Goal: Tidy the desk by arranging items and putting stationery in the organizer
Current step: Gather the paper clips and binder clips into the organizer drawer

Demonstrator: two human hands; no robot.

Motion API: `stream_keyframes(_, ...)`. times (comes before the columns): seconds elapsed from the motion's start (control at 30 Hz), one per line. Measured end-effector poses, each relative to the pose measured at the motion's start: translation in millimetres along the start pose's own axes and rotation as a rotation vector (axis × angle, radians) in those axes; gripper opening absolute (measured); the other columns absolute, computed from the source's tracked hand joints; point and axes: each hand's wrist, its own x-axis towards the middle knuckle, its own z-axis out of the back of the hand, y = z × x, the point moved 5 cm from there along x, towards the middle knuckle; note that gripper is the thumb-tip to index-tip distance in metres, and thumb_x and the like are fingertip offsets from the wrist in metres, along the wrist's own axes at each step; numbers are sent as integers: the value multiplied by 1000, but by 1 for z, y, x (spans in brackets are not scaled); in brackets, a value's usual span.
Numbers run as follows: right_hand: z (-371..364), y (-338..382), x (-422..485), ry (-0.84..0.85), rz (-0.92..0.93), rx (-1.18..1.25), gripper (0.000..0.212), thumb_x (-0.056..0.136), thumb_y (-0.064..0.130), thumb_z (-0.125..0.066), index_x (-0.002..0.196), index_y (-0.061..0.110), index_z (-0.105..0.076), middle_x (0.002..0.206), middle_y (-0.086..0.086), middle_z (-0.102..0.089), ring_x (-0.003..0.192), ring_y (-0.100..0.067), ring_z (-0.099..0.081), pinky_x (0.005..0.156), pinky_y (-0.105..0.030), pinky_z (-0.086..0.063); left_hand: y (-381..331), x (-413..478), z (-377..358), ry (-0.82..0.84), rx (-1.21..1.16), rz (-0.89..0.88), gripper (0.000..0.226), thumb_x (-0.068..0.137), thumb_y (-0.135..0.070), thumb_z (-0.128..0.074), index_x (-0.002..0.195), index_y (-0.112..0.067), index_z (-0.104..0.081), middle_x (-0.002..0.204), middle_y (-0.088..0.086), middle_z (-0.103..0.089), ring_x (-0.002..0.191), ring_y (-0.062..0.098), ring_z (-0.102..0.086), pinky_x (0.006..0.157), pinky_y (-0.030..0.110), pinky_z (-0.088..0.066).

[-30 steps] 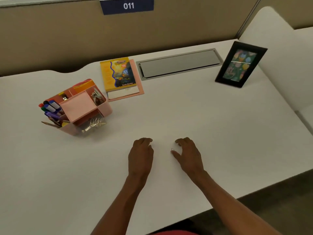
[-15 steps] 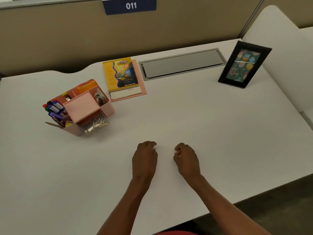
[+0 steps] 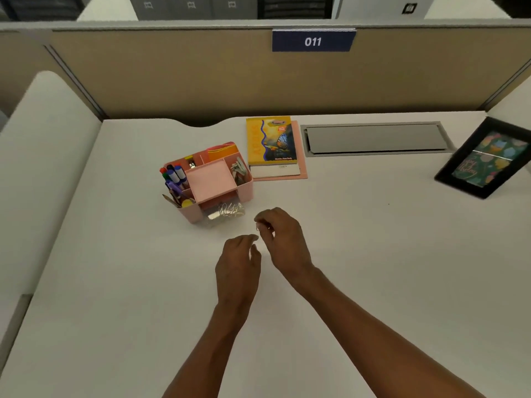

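A pink desk organizer point(image 3: 244, 185) stands left of centre on the white desk point(image 3: 373, 254). It holds markers and pens point(image 3: 173, 176) at its left, metal clips point(image 3: 238, 170) at its right, and a clear front drawer of paper clips point(image 3: 228, 213). My right hand point(image 3: 287, 239) hovers just right of that drawer and pinches a tiny pale thing point(image 3: 257, 226), perhaps a paper clip, between thumb and fingertips. My left hand point(image 3: 238, 268) is just below it, fingers loosely curled, and I see nothing in it.
A yellow book point(image 3: 271, 140) lies on a pink folder point(image 3: 301, 168) behind the organizer. A grey cable hatch point(image 3: 373, 137) sits at the back. A black picture frame point(image 3: 488, 159) leans at the right. A beige partition point(image 3: 201, 79) closes the back.
My right hand has lifted off the desk with the small thing and moved toward the organizer's drawer. My left hand followed a little. The view has tilted up and shifted.
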Motion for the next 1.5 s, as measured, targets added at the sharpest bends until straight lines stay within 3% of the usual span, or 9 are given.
stream_keyframes(0.37, -69, 42, 73, 219, -25, -134, 21, 98, 15, -60, 115, 16, -72, 118, -4, -71, 105, -20, -65, 98, -31, -51, 34, 35, 51, -131, 0, 59, 31, 88, -11, -72, 118, -16, -70, 120, 2, -71, 111, 16, -65, 95, 19, -41)
stream_keyframes(0.53, -83, 33, 78, 242, -137, -110, 24, 102, 18, -54, 121, 21, -69, 124, 1, -68, 111, -17, -63, 95, -18, -43, 38, 45, 60, -138, -51, 99, 32, 91, -13, -69, 123, -15, -68, 123, 2, -69, 114, 15, -64, 97, 15, -36)
stream_keyframes(0.67, -81, 27, 70, 202, -281, 142, 29, 100, 20, -56, 129, 14, -60, 128, -2, -63, 111, -12, -58, 104, -22, -45, 34, 54, 64, -121, -116, 98, 34, 93, -13, -65, 128, -13, -65, 130, 5, -66, 119, 18, -62, 100, 13, -33)
stream_keyframes(0.73, -69, 28, 62, 30, -306, 207, 29, 97, 19, -61, 125, 12, -62, 121, 2, -65, 104, -6, -57, 99, -15, -44, 30, 65, 64, -36, -180, 144, 37, 97, -13, -58, 135, -9, -57, 137, 8, -60, 125, 20, -57, 96, 3, -26)
stream_keyframes(0.8, -56, 27, 51, -189, -369, 199, 21, 95, 17, -65, 115, 13, -71, 112, 1, -72, 97, -6, -63, 95, -20, -49, 18, 79, 69, 8, -160, 112, 41, 98, -8, -55, 138, -11, -53, 142, 7, -55, 130, 21, -51, 105, 12, -30)
stream_keyframes(0.9, -61, 12, 26, -345, -751, 544, 17, 95, 10, -64, 108, 16, -74, 101, 4, -74, 88, -11, -71, 93, -33, -58, -3, 104, 78, 124, -38, 51, 54, 95, 1, -55, 145, -15, -44, 152, 4, -45, 139, 23, -43, 112, 39, -38)
stream_keyframes(1.03, -87, 12, 4, -346, -1120, 1080, 27, 98, -3, -50, 118, 4, -67, 117, -14, -70, 105, -28, -70, 99, -37, -54, -12, 150, 71, 429, 298, 43, 65, 87, -5, -70, 146, -11, -42, 148, 9, -45, 132, 25, -47, 112, 38, -37)
stream_keyframes(1.27, -106, 23, 10, -320, -1159, 1293, 34, 97, -13, -42, 127, -7, -57, 126, -21, -64, 102, -27, -66, 99, -33, -53, -22, 172, 67, 444, 722, -272, 52, 88, -19, -71, 136, -6, -54, 132, 15, -56, 117, 30, -58, 95, 40, -52)
stream_keyframes(1.5, -111, 26, 18, -323, -1196, 1355, 35, 101, -7, -35, 133, -13, -50, 137, -28, -55, 128, -39, -55, 110, -41, -43, -12, 180, 61, 564, 696, -186, 48, 94, -20, -65, 137, -6, -51, 132, 11, -58, 115, 26, -61, 95, 35, -50)
